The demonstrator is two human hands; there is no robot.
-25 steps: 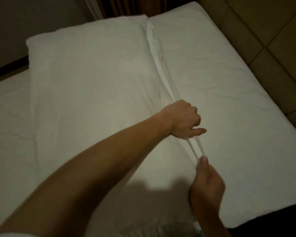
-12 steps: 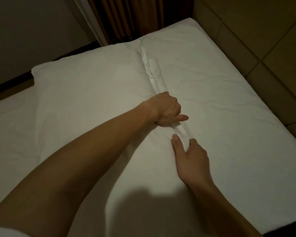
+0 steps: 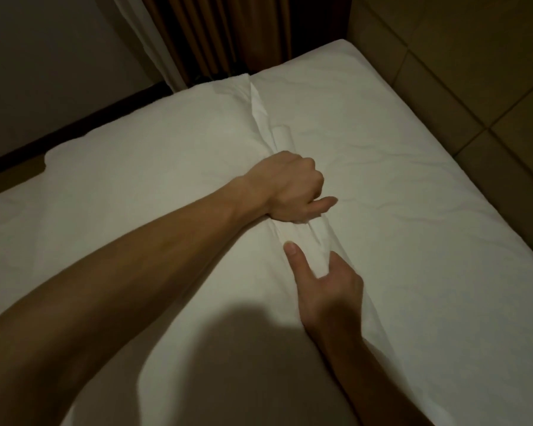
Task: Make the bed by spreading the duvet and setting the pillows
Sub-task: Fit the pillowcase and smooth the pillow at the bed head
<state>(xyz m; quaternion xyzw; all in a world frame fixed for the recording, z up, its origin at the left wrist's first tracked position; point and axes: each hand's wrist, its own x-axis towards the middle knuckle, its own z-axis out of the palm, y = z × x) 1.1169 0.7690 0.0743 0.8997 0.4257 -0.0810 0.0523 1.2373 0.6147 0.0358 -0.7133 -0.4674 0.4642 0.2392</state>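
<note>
Plump white fabric pillow [image 3: 154,192] lying on the white-sheeted bed [image 3: 413,210]; left hand [image 3: 290,186] fisted around its rolled open edge, right hand [image 3: 326,284] pinching the same roll nearer the camera.

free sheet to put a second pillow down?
Bare sheet right of the pillow, up to the padded headboard. Narrow strip left of the pillow. Crowded at the flap, where left hand and right hand grip.
</note>
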